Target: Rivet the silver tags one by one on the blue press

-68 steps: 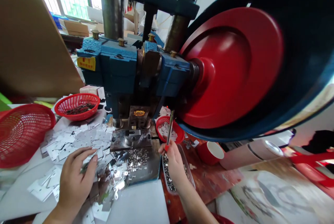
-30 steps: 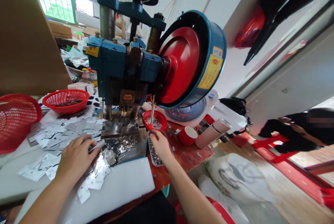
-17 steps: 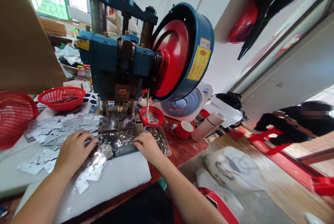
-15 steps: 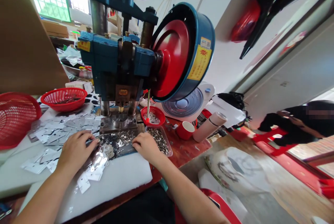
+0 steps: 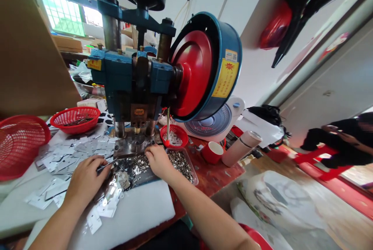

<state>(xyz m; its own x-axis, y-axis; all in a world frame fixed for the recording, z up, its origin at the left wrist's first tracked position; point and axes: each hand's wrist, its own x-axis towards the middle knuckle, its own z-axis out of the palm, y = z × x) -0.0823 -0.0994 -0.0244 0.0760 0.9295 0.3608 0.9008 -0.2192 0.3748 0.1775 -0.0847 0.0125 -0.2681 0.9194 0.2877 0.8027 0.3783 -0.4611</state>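
Note:
My left hand (image 5: 89,178) is closed, thumb and fingers pinched around a thin piece I cannot make out, left of the press's steel die base (image 5: 125,149). My right hand (image 5: 159,160) reaches to the front right of that base, its fingers pressed together; whatever they hold is hidden. Between the hands, small shiny metal parts (image 5: 140,165) lie on a dark plate (image 5: 145,179). Flat silvery plates (image 5: 109,199) are heaped below my left hand on a white foam pad (image 5: 145,203). The blue press (image 5: 119,71) stands above, its punch over the base.
More flat plates (image 5: 67,160) spread at left, near red baskets (image 5: 21,145). A clear box of metal parts (image 5: 182,166), a red cup (image 5: 212,153), a pink flask (image 5: 240,149) and a fan (image 5: 211,122) stand right. A seated person (image 5: 340,141) is at far right.
My right hand has moved up from the small metal parts toward the die base. My left hand stays near its place, still pinched. The whole view has shifted slightly downward.

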